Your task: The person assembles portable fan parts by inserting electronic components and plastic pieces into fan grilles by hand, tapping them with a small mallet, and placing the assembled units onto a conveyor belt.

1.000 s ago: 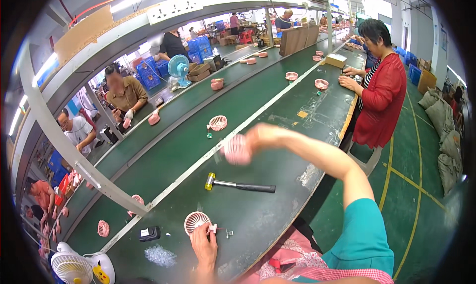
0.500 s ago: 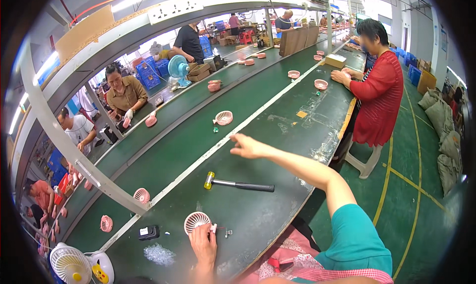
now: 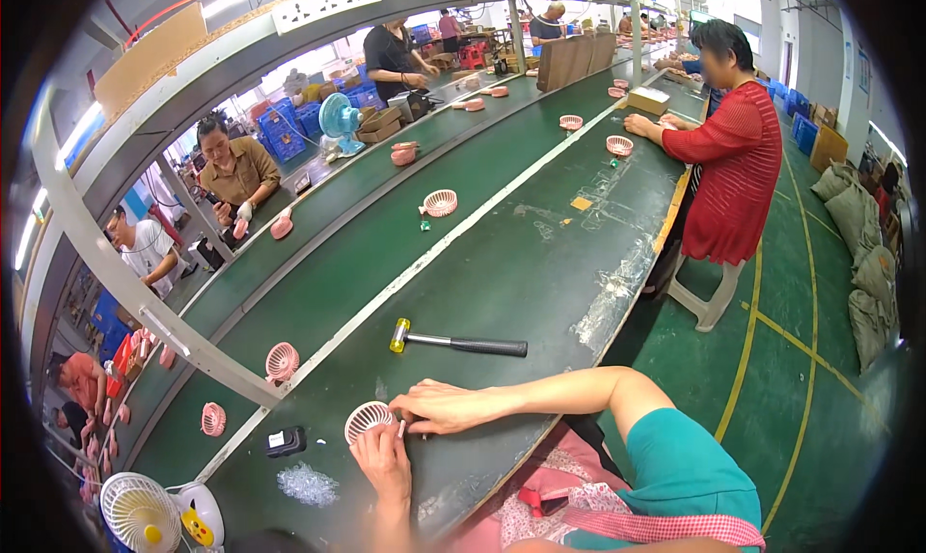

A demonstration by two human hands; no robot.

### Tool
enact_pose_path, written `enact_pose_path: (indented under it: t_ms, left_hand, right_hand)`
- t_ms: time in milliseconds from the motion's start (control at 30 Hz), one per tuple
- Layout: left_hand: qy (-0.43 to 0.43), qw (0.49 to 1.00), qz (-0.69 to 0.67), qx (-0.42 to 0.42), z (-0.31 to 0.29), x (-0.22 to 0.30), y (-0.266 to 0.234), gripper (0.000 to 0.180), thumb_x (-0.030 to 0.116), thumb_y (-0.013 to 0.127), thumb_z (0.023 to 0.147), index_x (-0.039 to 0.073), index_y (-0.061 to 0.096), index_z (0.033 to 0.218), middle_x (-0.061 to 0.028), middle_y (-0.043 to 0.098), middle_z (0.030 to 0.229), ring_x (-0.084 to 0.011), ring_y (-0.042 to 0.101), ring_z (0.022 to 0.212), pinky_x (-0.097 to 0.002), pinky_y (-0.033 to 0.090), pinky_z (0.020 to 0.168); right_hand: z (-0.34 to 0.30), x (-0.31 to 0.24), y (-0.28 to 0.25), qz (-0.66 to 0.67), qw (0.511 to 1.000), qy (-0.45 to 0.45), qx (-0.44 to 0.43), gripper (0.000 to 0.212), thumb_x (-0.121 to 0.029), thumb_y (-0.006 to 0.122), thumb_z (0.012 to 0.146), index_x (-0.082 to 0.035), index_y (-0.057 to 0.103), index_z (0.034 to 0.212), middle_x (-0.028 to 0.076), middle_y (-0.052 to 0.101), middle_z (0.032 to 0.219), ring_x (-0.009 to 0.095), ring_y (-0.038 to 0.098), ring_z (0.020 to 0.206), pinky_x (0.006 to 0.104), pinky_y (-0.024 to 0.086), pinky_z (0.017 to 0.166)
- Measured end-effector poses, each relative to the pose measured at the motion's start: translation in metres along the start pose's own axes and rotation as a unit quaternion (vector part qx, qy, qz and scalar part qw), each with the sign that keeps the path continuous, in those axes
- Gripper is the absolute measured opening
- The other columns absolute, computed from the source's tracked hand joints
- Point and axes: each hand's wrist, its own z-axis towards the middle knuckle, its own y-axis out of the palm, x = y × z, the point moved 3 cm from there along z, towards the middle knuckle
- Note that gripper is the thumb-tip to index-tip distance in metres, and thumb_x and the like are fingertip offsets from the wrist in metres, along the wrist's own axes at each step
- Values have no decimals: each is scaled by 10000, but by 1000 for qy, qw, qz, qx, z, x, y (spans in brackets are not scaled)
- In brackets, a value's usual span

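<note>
A pink slatted fan housing lies on the green bench in front of me. My left hand grips its near edge, fingers closed over the rim. Close beside it on the right, my right hand has its fingers bent together at the housing's side, by a small white piece. What those fingertips pinch is too small and covered to make out. Past my hands rests a mallet with a yellow head and black grip, untouched.
A black box and a heap of small clear pieces lie left of my hands. More pink housings sit along the belt. A small white fan stands at the lower left. A co-worker in red works at the right.
My right hand has come back from reaching out over the bench and is now beside my left hand at the fan housing. The left hand stays on the housing.
</note>
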Motion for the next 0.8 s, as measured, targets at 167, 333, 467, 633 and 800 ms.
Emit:
enact_pose_path:
  t_ms: [167,333,467,633,800]
  left_hand:
    - [-31,999,4,9,-1,-5,-4,208,2,703,795,66,649,985,-82,608,901,-272,588,887,-428,411,832]
    - [-71,997,34,22,2,-7,-6,180,9,708,804,42,652,972,-98,590,846,-294,579,834,-423,421,815]
    - [-90,995,-18,46,3,-11,-13,102,19,707,830,41,659,917,-87,578,790,-260,553,783,-403,415,801]
    - [-217,959,-168,75,0,-14,-15,151,114,780,849,35,654,878,-26,589,790,-138,493,719,-273,418,643]
    - [-273,909,-309,54,3,-13,-17,139,103,787,842,44,674,895,-31,610,795,-93,528,682,-255,430,601]
  right_hand:
    - [6,3,6,37,998,49,32,223,-179,619,939,6,587,1059,142,655,782,366,648,824,448,507,708]
    - [6,-19,14,41,993,-38,107,164,-148,572,937,9,616,921,207,666,877,409,649,837,481,512,718]
    - [11,-11,14,119,981,57,141,200,-191,590,953,3,623,992,200,669,876,395,654,810,458,512,709]
    - [18,-1,12,294,950,65,88,243,-177,625,974,-15,698,1139,84,729,1054,141,652,984,303,504,914]
    - [15,-2,5,456,875,157,47,214,-215,662,957,-16,723,1008,12,689,896,72,586,812,229,477,720]
